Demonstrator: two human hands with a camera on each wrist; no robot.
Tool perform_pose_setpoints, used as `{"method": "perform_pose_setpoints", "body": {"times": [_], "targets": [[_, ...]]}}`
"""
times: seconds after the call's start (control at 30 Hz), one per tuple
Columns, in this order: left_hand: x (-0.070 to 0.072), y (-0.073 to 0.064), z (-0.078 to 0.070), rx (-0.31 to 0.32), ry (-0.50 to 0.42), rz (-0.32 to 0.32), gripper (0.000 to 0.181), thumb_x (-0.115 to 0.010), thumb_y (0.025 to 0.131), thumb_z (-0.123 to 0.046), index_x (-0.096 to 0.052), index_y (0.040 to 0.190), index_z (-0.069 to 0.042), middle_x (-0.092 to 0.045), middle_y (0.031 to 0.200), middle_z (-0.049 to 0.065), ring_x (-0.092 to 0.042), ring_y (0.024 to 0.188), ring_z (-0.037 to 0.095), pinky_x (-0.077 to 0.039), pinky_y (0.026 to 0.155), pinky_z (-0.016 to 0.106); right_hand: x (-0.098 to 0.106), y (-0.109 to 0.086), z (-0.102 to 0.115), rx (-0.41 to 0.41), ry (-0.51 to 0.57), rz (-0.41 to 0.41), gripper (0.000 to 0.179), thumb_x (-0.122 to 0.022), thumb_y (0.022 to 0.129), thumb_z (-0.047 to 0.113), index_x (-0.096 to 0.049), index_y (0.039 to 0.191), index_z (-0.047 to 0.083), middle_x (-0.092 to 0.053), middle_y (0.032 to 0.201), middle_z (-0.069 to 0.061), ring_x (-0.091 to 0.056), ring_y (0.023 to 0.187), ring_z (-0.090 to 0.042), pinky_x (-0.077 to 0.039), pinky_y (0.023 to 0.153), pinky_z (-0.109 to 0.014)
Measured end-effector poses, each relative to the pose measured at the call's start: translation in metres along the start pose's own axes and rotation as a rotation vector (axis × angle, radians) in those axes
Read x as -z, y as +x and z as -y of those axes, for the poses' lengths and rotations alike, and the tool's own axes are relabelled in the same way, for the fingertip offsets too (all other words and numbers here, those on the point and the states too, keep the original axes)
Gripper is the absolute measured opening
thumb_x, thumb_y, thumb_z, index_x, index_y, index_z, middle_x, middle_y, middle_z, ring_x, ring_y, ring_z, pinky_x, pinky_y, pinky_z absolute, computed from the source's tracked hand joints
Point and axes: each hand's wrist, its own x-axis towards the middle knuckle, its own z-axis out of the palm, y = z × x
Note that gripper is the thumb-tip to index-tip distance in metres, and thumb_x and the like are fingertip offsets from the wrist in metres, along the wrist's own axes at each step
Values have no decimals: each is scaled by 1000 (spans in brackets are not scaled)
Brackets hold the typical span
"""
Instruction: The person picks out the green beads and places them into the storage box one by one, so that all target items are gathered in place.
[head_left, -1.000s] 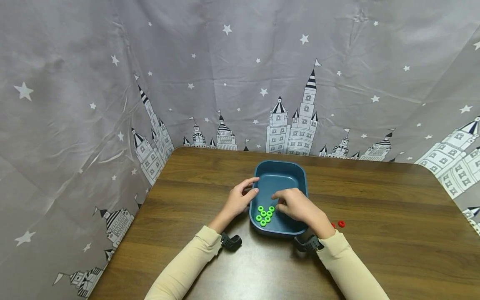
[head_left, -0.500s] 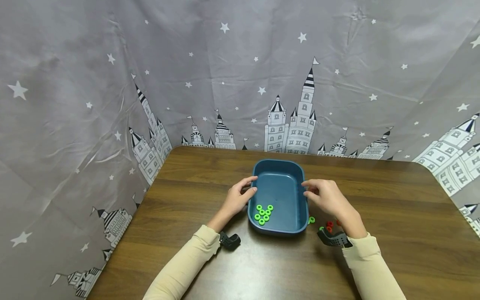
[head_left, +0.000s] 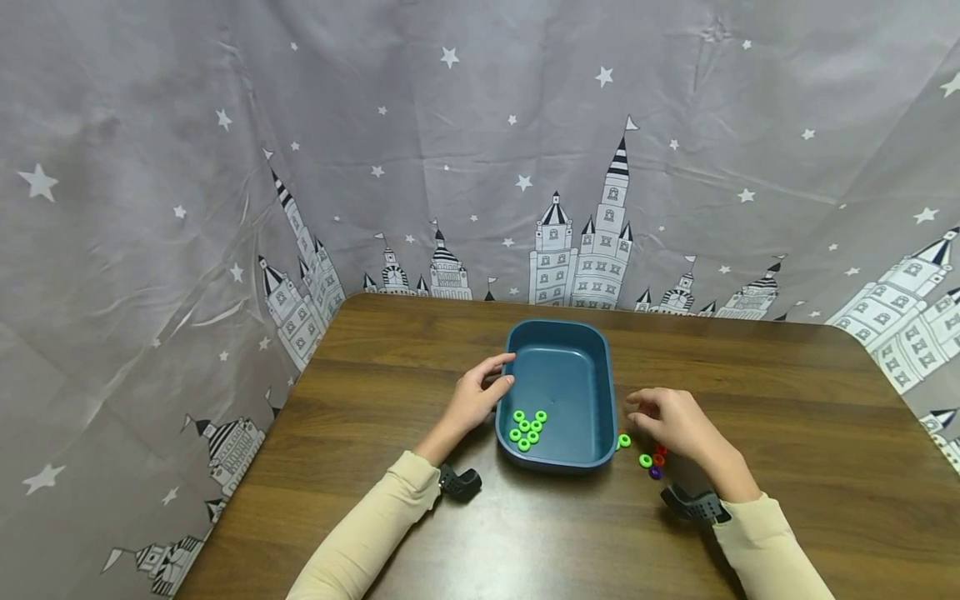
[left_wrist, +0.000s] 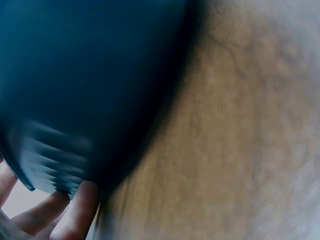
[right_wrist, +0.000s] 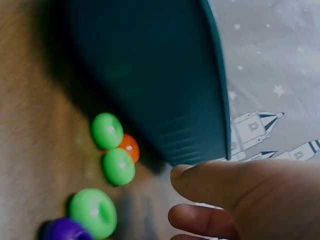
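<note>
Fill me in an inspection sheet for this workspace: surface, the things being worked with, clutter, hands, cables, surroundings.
Surface: brown wood-grain table, with a bright glare toward the front.
Job's things: blue bin with a group of green rings in its near left corner; more rings on the table right of it, including green, purple and reddish-orange.
Clutter: nothing seen.
Left hand: fingers touching the bin's left side.
Right hand: above the table beside the rings on the right; nothing seen in it.
Cables: nothing seen.
Surroundings: grey curtain printed with white stars and castles; black wrist bands on both arms.
</note>
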Motion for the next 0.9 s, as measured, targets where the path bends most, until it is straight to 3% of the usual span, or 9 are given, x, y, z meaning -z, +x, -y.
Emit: {"method": "perform_pose_setpoints", "body": {"times": [0.23,0.47,0.87,0.9], "targets": [[3,4,10,-26,-19,15,41,-65,98,-14,-63,138,-9,-66,133,25,-67,117,39,-64,79,45,-9,-10,-5,10,11,13,17,-77,86,11,-77,101,3,-66,72,7,-51,66,2,-47,60,-22],[3,3,9,-12,-5,25,41,-63,99,-17,-62,139,-11,-65,134,24,-67,117,37,-64,78,38,-16,-15,-8,30,39,13,14,-80,84,13,-77,96,5,-69,76,8,-51,66,6,-48,59,-20],[1,3,11,0,11,14,41,-63,99,-16,-63,139,-12,-66,135,21,-66,120,37,-63,83,40,-21,-18,-6,67,64,14,10,-81,83,16,-78,91,11,-67,77,9,-49,66,6,-45,58,-18],[1,1,6,-2,5,11,40,-63,99,-14,-62,139,-10,-66,135,22,-66,119,39,-63,82,42,-22,-18,-5,77,64,13,10,-82,82,15,-78,90,11,-66,76,9,-50,66,6,-45,58,-18]]}}
